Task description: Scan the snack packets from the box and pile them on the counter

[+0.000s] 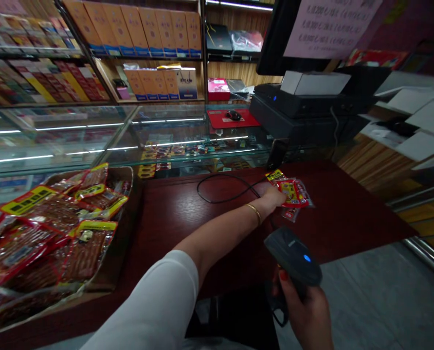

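Note:
My right hand (308,304) is wrapped round the handle of a dark barcode scanner (293,255), which has a lit blue spot on top and is held over the front edge of the table. My left hand (274,196) reaches across the table and grips a red and yellow snack packet (293,193) at its left side; the fingertips are partly hidden. Other packets overlap with it there, one with a yellow top (274,175) and a clear one (291,214) below. A gold bangle (254,213) circles my left wrist.
At the left stands a cardboard box (124,243) heaped with snack packets (93,248). A black cable (217,201) loops over the dark red table (166,228). Behind are a glass counter (103,138), a mouse (233,115) on a red mat, a monitor (275,43) and a dark phone-like object (277,153).

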